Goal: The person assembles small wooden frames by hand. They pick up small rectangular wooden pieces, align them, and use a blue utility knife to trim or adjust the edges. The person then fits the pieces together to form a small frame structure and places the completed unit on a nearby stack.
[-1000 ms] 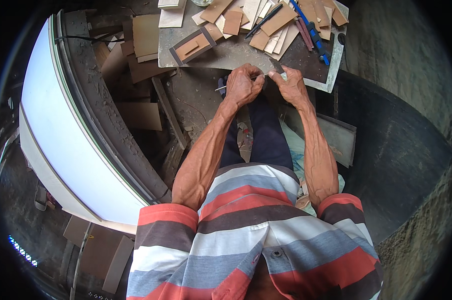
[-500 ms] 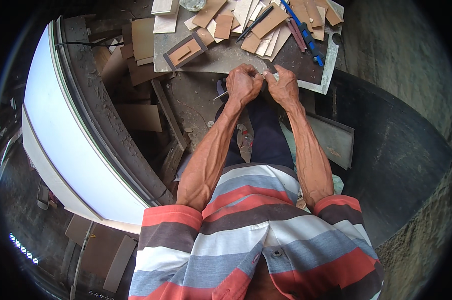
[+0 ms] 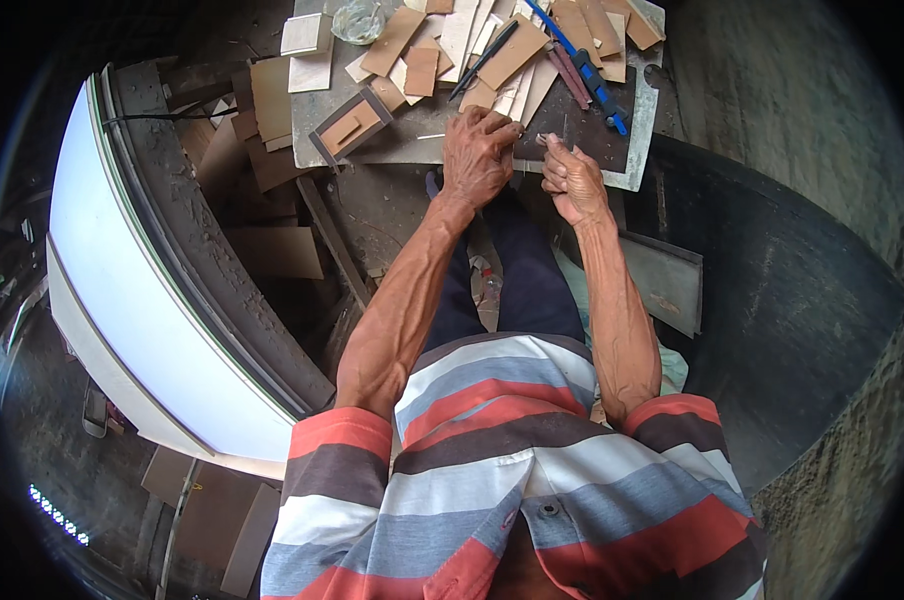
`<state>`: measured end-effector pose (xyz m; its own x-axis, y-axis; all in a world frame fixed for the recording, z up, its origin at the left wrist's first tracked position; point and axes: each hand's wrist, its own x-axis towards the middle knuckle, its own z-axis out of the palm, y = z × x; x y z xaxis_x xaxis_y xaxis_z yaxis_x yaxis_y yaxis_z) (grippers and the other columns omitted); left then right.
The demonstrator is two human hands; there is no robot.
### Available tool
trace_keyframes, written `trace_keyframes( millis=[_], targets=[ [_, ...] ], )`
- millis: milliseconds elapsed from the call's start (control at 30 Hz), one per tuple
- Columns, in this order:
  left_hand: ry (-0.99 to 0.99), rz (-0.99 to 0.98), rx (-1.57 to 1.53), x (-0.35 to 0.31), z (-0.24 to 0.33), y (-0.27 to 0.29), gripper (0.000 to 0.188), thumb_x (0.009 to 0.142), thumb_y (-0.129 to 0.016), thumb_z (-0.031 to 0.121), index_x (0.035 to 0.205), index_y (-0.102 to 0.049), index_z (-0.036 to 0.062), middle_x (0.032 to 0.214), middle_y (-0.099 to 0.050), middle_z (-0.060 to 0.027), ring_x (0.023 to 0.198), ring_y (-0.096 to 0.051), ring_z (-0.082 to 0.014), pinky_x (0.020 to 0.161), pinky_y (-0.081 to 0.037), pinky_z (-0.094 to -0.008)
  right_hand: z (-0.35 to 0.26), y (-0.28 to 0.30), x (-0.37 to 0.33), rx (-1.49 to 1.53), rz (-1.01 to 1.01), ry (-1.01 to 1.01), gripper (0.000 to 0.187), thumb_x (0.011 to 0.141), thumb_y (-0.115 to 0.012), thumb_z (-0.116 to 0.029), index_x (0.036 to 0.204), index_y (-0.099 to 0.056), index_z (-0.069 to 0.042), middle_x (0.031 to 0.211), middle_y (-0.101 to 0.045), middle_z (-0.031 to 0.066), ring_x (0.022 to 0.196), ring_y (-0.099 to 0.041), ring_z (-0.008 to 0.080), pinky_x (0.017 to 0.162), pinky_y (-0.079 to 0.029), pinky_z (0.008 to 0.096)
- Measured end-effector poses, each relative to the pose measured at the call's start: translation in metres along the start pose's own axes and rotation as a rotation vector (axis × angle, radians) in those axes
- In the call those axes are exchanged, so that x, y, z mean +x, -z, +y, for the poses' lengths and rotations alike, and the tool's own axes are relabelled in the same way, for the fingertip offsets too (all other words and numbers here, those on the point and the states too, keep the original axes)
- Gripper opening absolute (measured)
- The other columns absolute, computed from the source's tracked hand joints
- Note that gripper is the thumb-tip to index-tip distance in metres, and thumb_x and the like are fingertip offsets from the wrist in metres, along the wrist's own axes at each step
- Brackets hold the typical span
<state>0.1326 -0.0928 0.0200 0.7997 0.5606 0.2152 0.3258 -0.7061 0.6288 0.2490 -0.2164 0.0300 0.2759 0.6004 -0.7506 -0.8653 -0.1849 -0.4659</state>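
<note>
My left hand [image 3: 477,155] is over the table's front edge, back upward, its fingers bent and drawn together. Whatever lies inside them is hidden. A thin pale strip [image 3: 431,136] shows just left of its knuckles; whether the hand holds it or it lies on the table I cannot tell. My right hand [image 3: 575,182] is a short gap to the right, fingers curled round a thin, dark, blade-like piece [image 3: 566,126] that points away from me. A tiny pale bit shows at its fingertips. Beyond the left hand lies a dark-edged wooden block [image 3: 352,127] with a raised bar.
On the table [image 3: 397,150] are several thin wood pieces [image 3: 512,55], a black pen [image 3: 489,60], a blue tool [image 3: 600,100], reddish sticks [image 3: 569,75] and a clear glass bowl [image 3: 359,20]. A bright white panel [image 3: 142,270] stands at left, a dark curved sheet [image 3: 772,290] at right.
My hands, close together before, have moved apart. The left has opened out from a tight fist and reaches farther over the table; the right has turned, its blade-like piece now pointing away.
</note>
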Motion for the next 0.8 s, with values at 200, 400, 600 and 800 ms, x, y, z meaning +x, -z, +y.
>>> trace_keyframes(
  millis=[200, 400, 600, 800],
  targets=[
    [0.278, 0.046, -0.313, 0.013, 0.025, -0.003, 0.03, 0.078, -0.064, 0.003, 0.107, -0.067, 0.0085, 0.099, -0.064, -0.0095, 0.092, -0.059, -0.0273, 0.082, -0.046, -0.0368, -0.003, -0.005, 0.008, 0.225, -0.053, -0.006, 0.02, 0.093, -0.062, -0.025, 0.094, -0.058, -0.006, 0.055, -0.036, -0.01, 0.043, -0.029, 0.0009, 0.042, -0.022, 0.0175],
    [0.829, 0.018, -0.964, 0.013, 0.027, -0.005, 0.012, 0.085, -0.066, 0.009, 0.094, -0.068, 0.0008, 0.087, -0.068, -0.0058, 0.082, -0.059, -0.0107, 0.072, -0.046, -0.0263, -0.001, -0.014, 0.011, 0.176, -0.087, -0.026, 0.022, 0.093, -0.063, -0.028, 0.085, -0.051, -0.012, 0.055, -0.036, -0.0098, 0.043, -0.03, 0.001, 0.042, -0.022, 0.0181],
    [1.079, 0.181, -1.309, 0.014, 0.025, 0.012, 0.009, 0.092, -0.06, 0.011, 0.097, -0.058, 0.0033, 0.089, -0.068, -0.0096, 0.077, -0.066, -0.0143, 0.067, -0.054, -0.0242, -0.009, -0.008, 0.006, -0.409, 0.227, 0.191, 0.03, 0.094, -0.047, -0.027, 0.103, -0.052, 0.001, 0.062, -0.053, 0.0036, 0.048, -0.048, 0.0121, 0.048, -0.038, 0.025],
    [1.064, 0.246, -1.27, 0.011, 0.03, 0.021, 0.013, 0.091, -0.058, 0.005, 0.103, -0.054, 0.0005, 0.089, -0.066, -0.0129, 0.074, -0.068, -0.0179, 0.063, -0.058, -0.0249, -0.015, -0.01, 0.011, -1.445, 0.546, 0.617, 0.019, 0.088, -0.054, -0.021, 0.095, -0.064, -0.007, 0.087, -0.062, 0.0121, 0.086, -0.061, 0.0315, 0.076, -0.047, 0.0454]
  ],
)
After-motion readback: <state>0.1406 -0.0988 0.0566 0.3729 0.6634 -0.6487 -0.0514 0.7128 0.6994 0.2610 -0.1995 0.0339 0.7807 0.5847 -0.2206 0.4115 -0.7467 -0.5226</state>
